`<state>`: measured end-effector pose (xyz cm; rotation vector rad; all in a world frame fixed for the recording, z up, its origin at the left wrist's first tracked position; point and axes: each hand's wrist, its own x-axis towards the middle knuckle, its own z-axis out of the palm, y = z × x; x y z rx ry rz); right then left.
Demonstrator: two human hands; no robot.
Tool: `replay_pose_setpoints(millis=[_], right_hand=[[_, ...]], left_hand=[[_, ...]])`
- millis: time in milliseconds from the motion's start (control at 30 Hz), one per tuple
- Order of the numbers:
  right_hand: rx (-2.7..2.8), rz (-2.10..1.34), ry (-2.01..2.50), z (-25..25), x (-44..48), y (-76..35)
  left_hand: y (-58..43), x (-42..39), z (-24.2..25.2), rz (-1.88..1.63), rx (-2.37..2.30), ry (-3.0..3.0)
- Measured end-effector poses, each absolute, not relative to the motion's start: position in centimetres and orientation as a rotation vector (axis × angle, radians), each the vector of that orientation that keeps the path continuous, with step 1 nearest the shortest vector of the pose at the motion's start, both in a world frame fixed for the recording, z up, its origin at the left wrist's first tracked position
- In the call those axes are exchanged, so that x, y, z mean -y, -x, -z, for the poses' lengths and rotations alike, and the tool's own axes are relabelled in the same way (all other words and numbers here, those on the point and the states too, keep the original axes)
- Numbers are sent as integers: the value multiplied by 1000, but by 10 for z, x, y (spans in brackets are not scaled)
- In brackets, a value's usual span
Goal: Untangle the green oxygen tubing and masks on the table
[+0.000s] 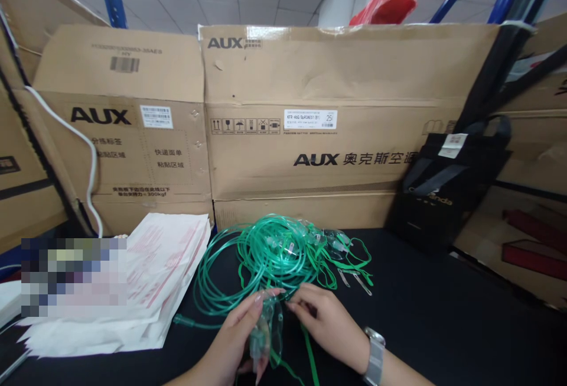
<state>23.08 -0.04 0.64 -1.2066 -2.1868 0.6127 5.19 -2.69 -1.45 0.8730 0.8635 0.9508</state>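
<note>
My left hand (237, 339) is closed around a clear plastic mask (268, 330) with green straps, near the table's front edge. My right hand (325, 321), with a silver watch on the wrist, pinches the green tubing next to the mask. Just beyond both hands lies a tangled pile of green tubing (266, 256) with more clear masks (330, 241) in it.
A stack of white paper pouches with red print (168, 262) lies left of the pile on the black table (443, 315). Large AUX cardboard boxes (336, 132) form a wall behind. A black tote bag (447, 185) leans at the right. A white cable (91, 167) hangs at the left.
</note>
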Motion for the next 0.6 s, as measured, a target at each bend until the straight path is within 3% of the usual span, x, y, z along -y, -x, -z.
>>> replay_pose_setpoints(millis=[233, 433, 600], right_hand=[[2075, -1075, 1130, -9, -1, -228], [2336, -979, 1108, -4, 15, -218], [2128, -927, 1169, -5, 4, -225]], left_hand=[[-52, 22, 15, -1069, -826, -825], [-52, 25, 7, -1056, -792, -801], [-54, 23, 13, -1042, -787, -782]])
